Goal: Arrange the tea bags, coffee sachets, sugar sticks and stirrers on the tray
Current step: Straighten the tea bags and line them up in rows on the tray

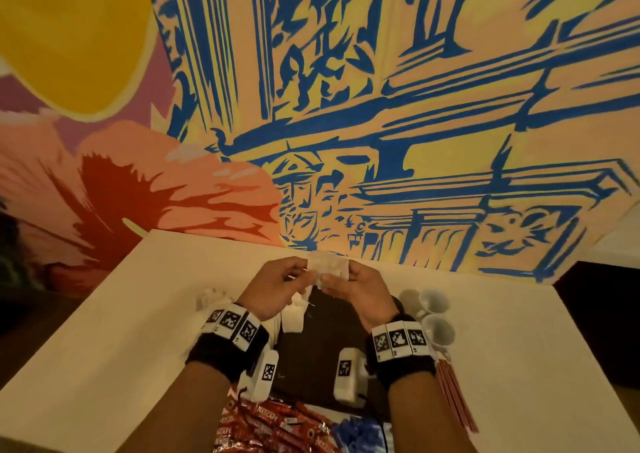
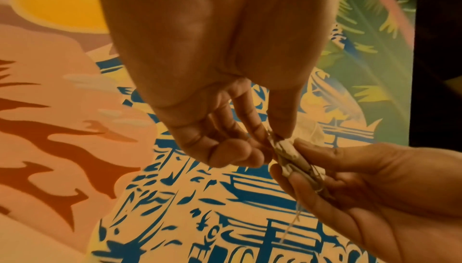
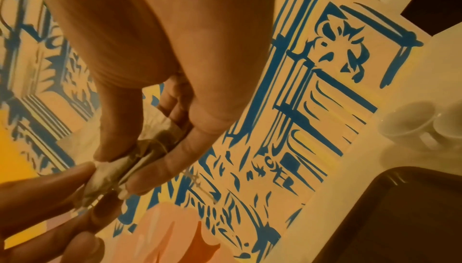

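Tea bags (image 1: pixel 327 267), a small white bunch of them, sit pinched between both sets of fingers, up off the bench (image 1: pixel 512 331). Left hand (image 1: pixel 277 288) nips one edge with thumb and fingertips, right hand (image 1: pixel 353 291) clamps the other, a thin string dangling below. Under the fingers lies the dark tray (image 1: pixel 322 355); white cups (image 1: pixel 438 328) stand just right of them, red coffee sachets (image 1: pixel 277 428) back toward the wrists.

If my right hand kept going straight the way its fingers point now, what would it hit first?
Probably the left hand: the right hand points leftward at it, both pinching the same tea bag above the tray. Past that would come the mural wall, though depth is unclear.
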A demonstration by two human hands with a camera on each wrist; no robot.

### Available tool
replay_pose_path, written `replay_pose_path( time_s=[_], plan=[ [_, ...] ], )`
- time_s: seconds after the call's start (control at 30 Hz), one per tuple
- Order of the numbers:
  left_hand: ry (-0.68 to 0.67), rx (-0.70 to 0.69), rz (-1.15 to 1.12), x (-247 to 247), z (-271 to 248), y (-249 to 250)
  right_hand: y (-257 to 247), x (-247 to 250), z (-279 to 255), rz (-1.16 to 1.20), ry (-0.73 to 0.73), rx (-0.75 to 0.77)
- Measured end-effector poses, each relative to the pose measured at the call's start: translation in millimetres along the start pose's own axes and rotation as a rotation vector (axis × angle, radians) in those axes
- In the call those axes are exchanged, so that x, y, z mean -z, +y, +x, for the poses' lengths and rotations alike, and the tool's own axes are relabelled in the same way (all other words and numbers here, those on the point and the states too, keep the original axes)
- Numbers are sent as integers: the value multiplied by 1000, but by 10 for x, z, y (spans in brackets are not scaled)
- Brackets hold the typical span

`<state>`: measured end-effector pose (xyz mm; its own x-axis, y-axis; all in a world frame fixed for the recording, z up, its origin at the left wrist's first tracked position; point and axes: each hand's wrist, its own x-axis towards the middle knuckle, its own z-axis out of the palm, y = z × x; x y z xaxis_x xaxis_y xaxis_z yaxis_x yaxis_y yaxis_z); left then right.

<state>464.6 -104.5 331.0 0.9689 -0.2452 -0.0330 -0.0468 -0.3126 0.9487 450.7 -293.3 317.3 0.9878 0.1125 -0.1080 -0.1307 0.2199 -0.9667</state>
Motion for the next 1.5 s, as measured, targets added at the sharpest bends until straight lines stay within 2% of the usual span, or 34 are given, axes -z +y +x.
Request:
replay_pose_path(
  time_s=[0.23, 0.43, 0.67, 0.8, 1.0, 1.2, 1.33, 1.5],
  plan=[
    [92, -108, 42, -169, -236, 343, -157, 69, -256, -80, 13, 73],
    [111, -86, 41, -340, -419, 401, -205, 212, -495, -117, 78, 81],
    [109, -86, -60, -525, -570, 438, -265, 299, -677, -87, 49, 43],
    [113, -93, -32, -524, -575, 464, -286, 345, -684, -58, 35, 36],
    [140, -73, 18, -460, -471, 426, -310, 446, -544, 69, 183, 22],
    [293, 38, 137, -239, -327, 212, -264, 487, -381, 68, 211, -46],
    [321, 117, 144, -73, -247, 40, -305, 461, -292, 68, 135, -60],
    [286, 105, 131, -16, -135, -13, -261, 286, -196, -146, -177, -115]
  ],
)
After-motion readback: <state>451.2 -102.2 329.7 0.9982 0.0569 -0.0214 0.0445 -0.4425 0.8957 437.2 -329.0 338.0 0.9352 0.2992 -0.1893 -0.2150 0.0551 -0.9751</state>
